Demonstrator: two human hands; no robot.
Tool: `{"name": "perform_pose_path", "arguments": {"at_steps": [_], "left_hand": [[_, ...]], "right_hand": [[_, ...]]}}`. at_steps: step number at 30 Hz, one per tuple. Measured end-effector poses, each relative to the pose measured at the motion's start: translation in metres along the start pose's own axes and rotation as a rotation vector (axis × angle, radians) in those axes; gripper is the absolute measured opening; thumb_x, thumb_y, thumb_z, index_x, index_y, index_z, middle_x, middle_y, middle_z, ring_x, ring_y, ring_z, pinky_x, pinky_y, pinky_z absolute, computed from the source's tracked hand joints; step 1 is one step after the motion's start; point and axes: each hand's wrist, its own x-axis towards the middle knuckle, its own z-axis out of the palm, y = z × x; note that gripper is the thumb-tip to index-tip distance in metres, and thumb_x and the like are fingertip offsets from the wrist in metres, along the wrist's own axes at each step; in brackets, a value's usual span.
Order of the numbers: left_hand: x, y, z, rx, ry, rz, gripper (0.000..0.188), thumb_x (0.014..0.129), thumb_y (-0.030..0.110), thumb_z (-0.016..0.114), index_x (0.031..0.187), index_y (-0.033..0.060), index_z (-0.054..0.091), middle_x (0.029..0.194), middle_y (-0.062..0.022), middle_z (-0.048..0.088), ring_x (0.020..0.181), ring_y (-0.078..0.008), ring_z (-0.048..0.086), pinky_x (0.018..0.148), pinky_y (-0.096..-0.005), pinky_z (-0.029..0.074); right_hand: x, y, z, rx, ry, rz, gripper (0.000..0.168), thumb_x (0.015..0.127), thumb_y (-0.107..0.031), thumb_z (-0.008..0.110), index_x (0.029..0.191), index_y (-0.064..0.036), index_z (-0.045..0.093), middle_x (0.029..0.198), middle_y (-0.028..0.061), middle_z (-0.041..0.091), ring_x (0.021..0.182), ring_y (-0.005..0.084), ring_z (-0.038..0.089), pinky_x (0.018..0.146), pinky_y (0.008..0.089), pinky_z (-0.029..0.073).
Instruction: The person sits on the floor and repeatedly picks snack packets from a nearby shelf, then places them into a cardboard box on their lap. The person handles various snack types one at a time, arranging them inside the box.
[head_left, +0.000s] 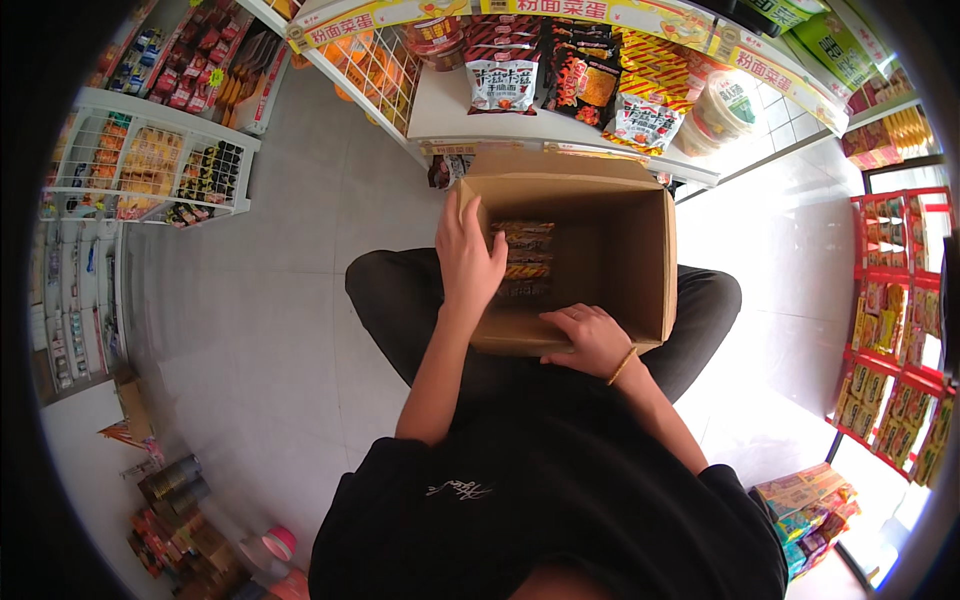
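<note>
An open cardboard box (570, 165) stands between my knees, its mouth facing up. Inside, along its left side, several snack packets (529, 259) are stacked in a row; the right part of the box's inside shows bare, shadowed cardboard. My left hand (471, 247) grips the left rim, with the thumb reaching over the inside. On the near rim rests my right hand (589, 337), its fingers over the edge and a beaded bracelet (622, 366) at the wrist. Part of the packet row is hidden behind my left hand.
Just beyond the box, a white shelf (442, 112) carries noodle snack bags (501, 75) and tubs (724, 105). Wire-fronted racks (150, 165) stand left, red shelving (900, 277) right. A carton of colourful packets (814, 517) sits at lower right on the tiled floor (292, 247).
</note>
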Motion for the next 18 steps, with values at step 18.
{"name": "perform_pose_path", "arguments": {"at_steps": [18], "left_hand": [[0.281, -0.091, 0.124, 0.308, -0.359, 0.179, 0.057, 0.083, 0.017, 0.071, 0.136, 0.01, 0.051, 0.142, -0.0159, 0.049, 0.137, -0.038, 0.042, 0.112, -0.0474, 0.041]], "right_hand": [[0.005, 0.001, 0.01, 0.056, 0.162, 0.169, 0.036, 0.095, -0.041, 0.065, 0.106, -0.006, 0.066, 0.091, 0.0145, 0.071, 0.084, 0.0336, 0.07, 0.071, 0.0439, 0.058]]}}
